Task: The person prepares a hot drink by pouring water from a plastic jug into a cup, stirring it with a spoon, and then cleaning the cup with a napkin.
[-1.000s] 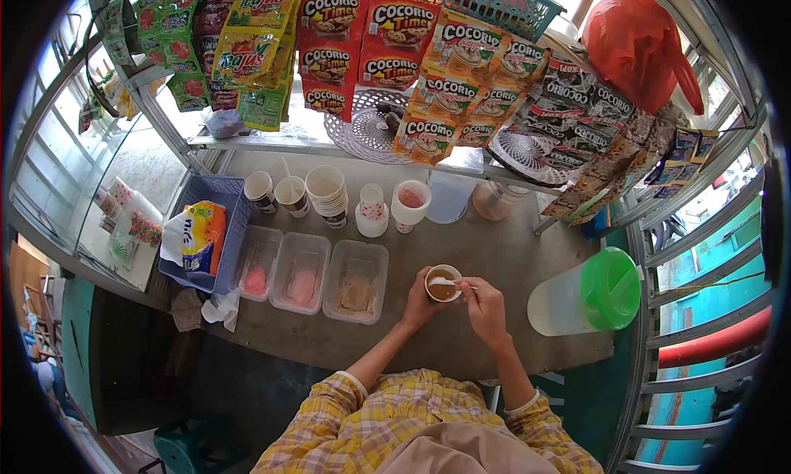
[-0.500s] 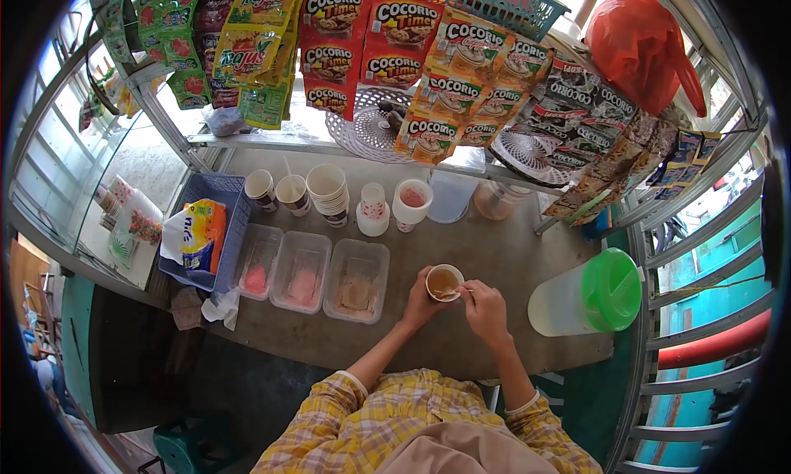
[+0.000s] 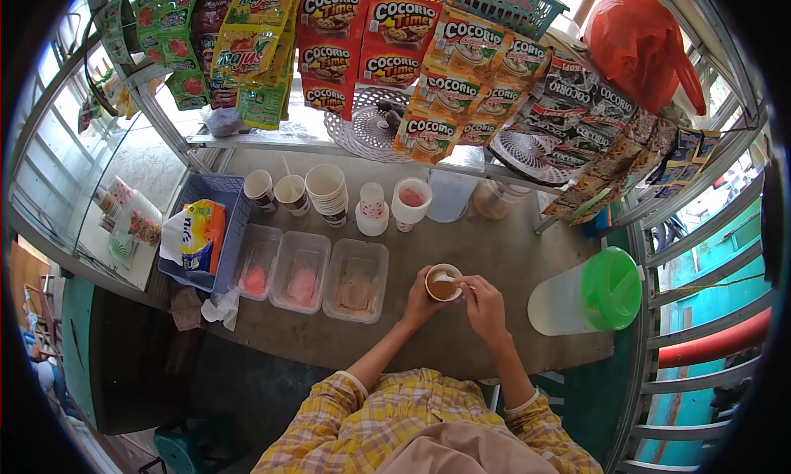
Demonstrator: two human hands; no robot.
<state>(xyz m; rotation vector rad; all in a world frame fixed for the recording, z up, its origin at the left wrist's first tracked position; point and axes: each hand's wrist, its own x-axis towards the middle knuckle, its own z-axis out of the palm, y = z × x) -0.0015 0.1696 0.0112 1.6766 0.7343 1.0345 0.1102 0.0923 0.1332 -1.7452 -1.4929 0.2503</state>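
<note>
A small paper cup (image 3: 429, 285) of brown liquid is gripped around its left side by my left hand (image 3: 419, 306). My right hand (image 3: 483, 303) pinches the handle of a white spoon (image 3: 443, 276), whose bowl sits in the liquid toward the cup's far side. The cup stays upright over the brown tabletop (image 3: 428, 334), close in front of my body. To its left stands a clear plastic tub (image 3: 356, 282) with brown powder at the bottom.
Two tubs (image 3: 300, 278) with pink powder stand further left, beside a blue basket (image 3: 228, 255) holding a tissue pack. Stacked paper cups (image 3: 328, 195) line the back. A green-lidded jug (image 3: 587, 293) stands right. Drink sachets (image 3: 404, 37) hang overhead.
The spoon's bowl has moved within the cup from the near right side to the far side. My right hand has shifted very slightly; the left hand and cup are nearly unchanged.
</note>
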